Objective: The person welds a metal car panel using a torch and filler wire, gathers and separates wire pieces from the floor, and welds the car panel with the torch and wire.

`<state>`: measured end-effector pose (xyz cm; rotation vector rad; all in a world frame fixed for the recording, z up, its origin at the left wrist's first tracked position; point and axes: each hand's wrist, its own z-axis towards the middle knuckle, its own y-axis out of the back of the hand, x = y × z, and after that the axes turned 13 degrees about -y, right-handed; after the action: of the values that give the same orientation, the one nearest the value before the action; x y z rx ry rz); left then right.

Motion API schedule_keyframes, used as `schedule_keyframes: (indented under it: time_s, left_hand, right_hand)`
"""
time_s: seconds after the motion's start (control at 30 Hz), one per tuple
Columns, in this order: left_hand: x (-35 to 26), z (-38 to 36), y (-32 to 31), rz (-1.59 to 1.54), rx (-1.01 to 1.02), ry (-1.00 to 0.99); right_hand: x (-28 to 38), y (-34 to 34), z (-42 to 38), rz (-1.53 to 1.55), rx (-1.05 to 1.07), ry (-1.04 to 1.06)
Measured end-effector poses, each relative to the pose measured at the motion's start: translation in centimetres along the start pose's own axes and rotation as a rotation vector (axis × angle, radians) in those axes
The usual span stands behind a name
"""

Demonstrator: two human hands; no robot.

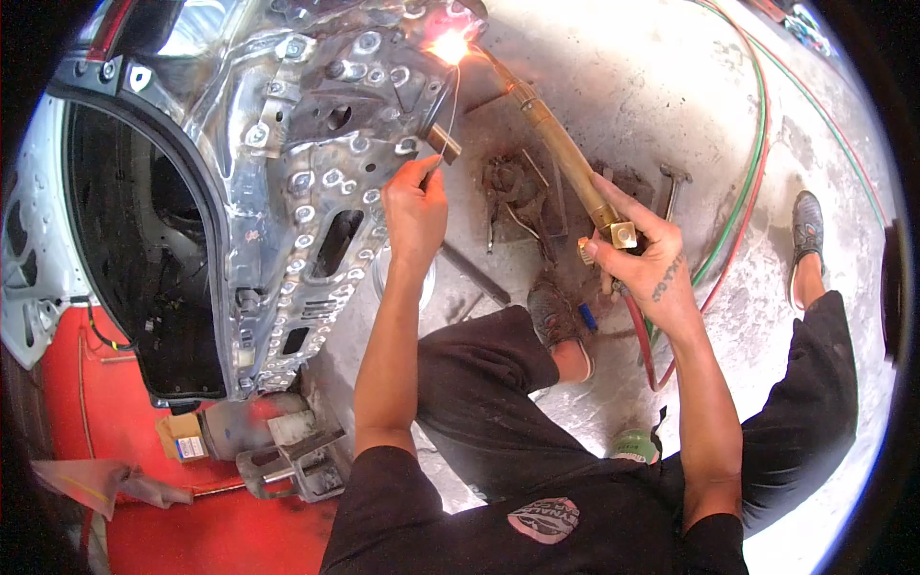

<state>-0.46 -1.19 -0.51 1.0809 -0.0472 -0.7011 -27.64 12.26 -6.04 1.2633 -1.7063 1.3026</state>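
My right hand (652,254) is closed around the valve end of a brass torch (565,149). The torch points up and left, its tip at a bright orange glow (450,44) on the upper edge of a bare metal car panel (316,182). My left hand (417,211) pinches a thin rod (455,105) that runs up to the glow. Beside those fingers, a short brown piece (443,144) lies close to the panel's edge. Many round weld marks cover the panel. The exact contact point at the tip is lost in the glare.
Red and green hoses (764,115) curve over the concrete floor at right. A hammer (674,182), rusty metal parts (517,192) and a blue object (587,317) lie between my feet. At lower left stand a vise-like metal tool (297,455) and a small box (182,438).
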Motion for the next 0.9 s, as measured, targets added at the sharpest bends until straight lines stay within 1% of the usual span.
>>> schedule_keyframes:
  time_s: [0.17, 0.27, 0.37, 0.47, 0.9]
  left_hand:
    - [-0.04, 0.02, 0.1, 0.01, 0.014, 0.018]
    - [0.13, -0.01, 0.06, -0.002, 0.006, 0.009]
    - [0.21, 0.01, -0.02, 0.013, -0.004, -0.02]
    - [0.12, 0.11, 0.01, 0.003, 0.013, 0.017]
    - [0.0, 0.42, -0.15, 0.001, 0.027, 0.047]
  right_hand:
    - [0.44, 0.03, -0.29, 0.009, 0.018, -0.042]
    - [-0.04, -0.01, -0.02, 0.019, 0.014, -0.008]
    - [0.17, -0.01, -0.12, 0.014, 0.013, -0.027]
    - [0.36, 0.05, -0.19, -0.007, 0.014, -0.037]
    - [0.29, 0.01, -0.17, 0.009, 0.006, -0.033]
